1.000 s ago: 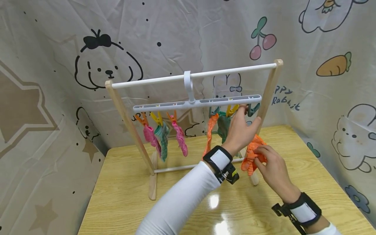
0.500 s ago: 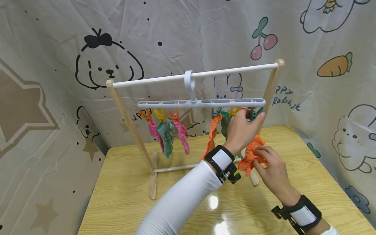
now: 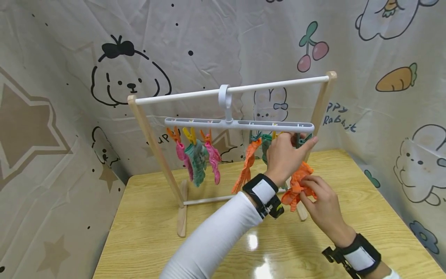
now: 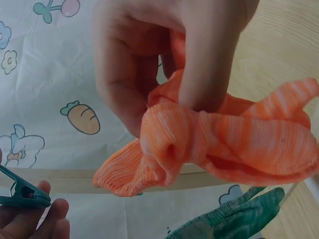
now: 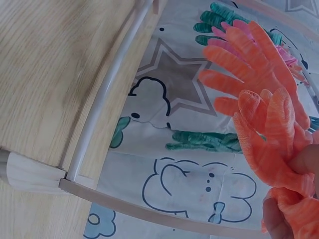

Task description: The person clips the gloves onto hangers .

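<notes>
My left hand [image 3: 283, 155] pinches a teal clothespin [image 4: 25, 196] below the right end of a pale grey clip hanger [image 3: 209, 124]. My right hand [image 3: 325, 203] grips a bunched orange knit glove [image 3: 297, 186] just below that clothespin. Seen from the left wrist, the glove [image 4: 239, 144] is folded around the right fingers, its cuff end hanging loose. Another orange glove [image 3: 249, 157] hangs from a clip to the left. Beside it a green glove [image 5: 204, 142] hangs, mostly hidden by the left hand in the head view.
The hanger hooks over the white rail [image 3: 278, 84] of a wooden rack [image 3: 153, 143] on a wood-grain table [image 3: 139, 240]. At its left end, orange and yellow clothespins hold pink gloves [image 3: 213, 157] and a green glove [image 3: 197, 162]. A printed curtain [image 3: 195, 35] stands behind.
The hanger has swung and shifted slightly right, its right end dipping in the last half second. My left hand has come down a little with the clothespin; the right hand barely moves.
</notes>
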Demonstrator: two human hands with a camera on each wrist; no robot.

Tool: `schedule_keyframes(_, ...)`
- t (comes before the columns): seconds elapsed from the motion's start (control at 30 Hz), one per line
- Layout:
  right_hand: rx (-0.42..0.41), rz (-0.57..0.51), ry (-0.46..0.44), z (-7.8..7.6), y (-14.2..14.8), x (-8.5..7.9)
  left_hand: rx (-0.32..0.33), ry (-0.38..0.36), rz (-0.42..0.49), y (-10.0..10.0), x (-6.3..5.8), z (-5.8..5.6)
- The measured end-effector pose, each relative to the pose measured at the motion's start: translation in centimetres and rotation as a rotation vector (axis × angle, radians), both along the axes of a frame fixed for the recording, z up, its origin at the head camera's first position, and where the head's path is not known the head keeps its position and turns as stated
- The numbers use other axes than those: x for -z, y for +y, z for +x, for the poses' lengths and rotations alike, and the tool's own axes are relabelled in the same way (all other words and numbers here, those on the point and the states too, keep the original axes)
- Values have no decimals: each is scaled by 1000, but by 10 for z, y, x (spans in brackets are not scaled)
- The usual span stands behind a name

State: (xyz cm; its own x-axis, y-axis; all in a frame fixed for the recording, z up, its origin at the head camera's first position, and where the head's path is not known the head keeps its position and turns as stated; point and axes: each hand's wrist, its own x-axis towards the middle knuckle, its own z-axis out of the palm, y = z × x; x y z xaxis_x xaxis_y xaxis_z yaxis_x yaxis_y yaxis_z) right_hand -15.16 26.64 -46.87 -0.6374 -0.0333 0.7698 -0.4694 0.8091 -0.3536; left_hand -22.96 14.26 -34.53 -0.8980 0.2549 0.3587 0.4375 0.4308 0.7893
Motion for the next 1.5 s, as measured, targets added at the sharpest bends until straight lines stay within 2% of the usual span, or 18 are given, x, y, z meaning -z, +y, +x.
schedule_keyframes(0.23,-8,7,-1,1,0,0,-22,75,-51,2,0,1)
schedule_keyframes(0.43,-21,11,25,1,-1,0,-26,124,-54,2,-1,4)
schedule_keyframes(0.67,-46,-4,45,1,-2,-1,-18,147,-59,1,0,4)
schedule_keyframes(1.0,-90,-49,30,1,-3,3,-6,191,-153,-2,0,4)
schedule_keyframes(1.13,-88,-44,36,1,-4,2,11,180,-143,-2,0,3)
schedule_keyframes(1.5,-117,-100,157,-2,-5,3,100,27,-56,-5,-4,1)
